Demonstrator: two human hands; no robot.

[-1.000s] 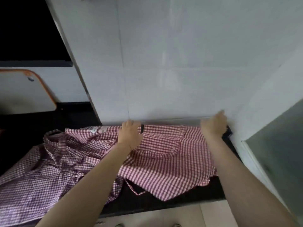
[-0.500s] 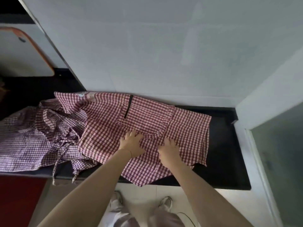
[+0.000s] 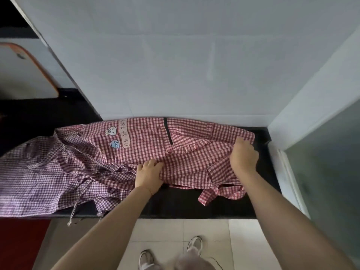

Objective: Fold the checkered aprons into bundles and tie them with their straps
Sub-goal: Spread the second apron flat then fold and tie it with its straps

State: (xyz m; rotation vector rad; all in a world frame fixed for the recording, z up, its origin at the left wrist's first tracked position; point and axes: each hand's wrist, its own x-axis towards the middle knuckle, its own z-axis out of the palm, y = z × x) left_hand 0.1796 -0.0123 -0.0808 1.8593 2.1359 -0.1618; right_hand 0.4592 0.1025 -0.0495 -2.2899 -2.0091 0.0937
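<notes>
Red-and-white checked cotton, the red apron (image 3: 148, 145) lies spread along the black counter (image 3: 194, 203) against the white wall (image 3: 185, 75), its strap (image 3: 220, 192) trailing toward the front edge. Her left hand (image 3: 149, 175) lies on the near hem, fingers loosely bent into the cloth; whether it grips I cannot tell. Her right hand (image 3: 243, 156) has its fingers curled round a gathered fold at the right end. To fold cleanly, I'd pin the middle, carry that end across level, and keep the strap free. A purple apron (image 3: 35, 178) sits crumpled just left, overlapping.
</notes>
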